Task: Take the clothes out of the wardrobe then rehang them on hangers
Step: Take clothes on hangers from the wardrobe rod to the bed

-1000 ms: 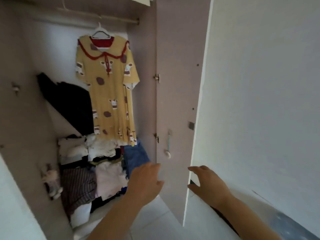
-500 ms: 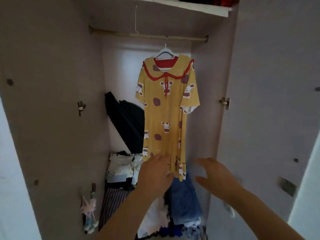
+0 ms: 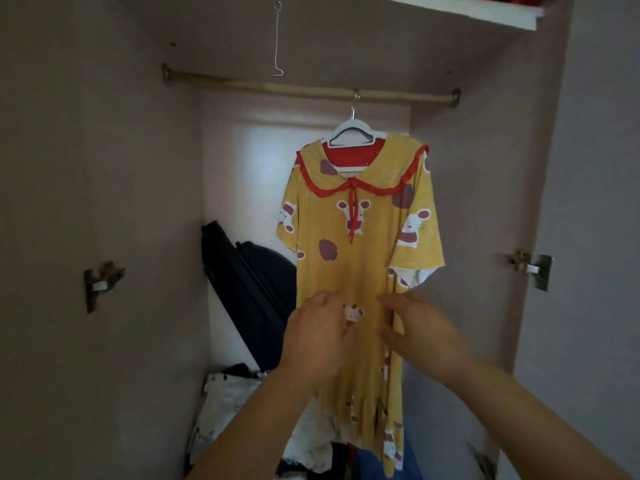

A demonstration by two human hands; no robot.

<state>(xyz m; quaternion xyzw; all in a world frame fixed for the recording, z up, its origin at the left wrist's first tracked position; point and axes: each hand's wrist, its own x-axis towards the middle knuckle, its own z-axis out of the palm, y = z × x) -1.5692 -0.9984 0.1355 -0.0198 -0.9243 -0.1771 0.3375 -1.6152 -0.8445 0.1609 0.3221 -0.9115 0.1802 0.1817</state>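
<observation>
**Head view: both hands at the yellow dress, nothing out of the wardrobe yet**

Head camera puts the yellow dress [image 3: 349, 271] at the centre of my picture, on a white hanger [image 3: 353, 133] hooked over the wooden rail [image 3: 277, 87], towards the rail's right end. I judge the job barely begun: this garment is on the rail, and I see nothing taken out.

My left hand [image 3: 317, 344] and right hand [image 3: 420, 336] are both raised in front of the skirt, about mid-length. The left fingers [image 3: 329, 299] are curled towards the fabric and the right fingers [image 3: 391, 299] are spread and loosely bent. I cannot tell whether either hand has hold of the cloth; they overlap it, but no pinch shows.

Still to do, as I read it: lift this dress off, then deal with the heap of clothes [image 3: 228, 403] on the wardrobe floor below, white, dark and blue pieces piled loose. Those need hangers, and I see only this one.

Behind the dress a dark flat object [image 3: 249, 289] leans against the back wall. A thin wire hook [image 3: 277, 39] dangles from above the rail, empty.

No brand, label or readable writing anywhere; the dress carries only a cartoon animal and strawberry print with a red-trimmed collar.
</observation>
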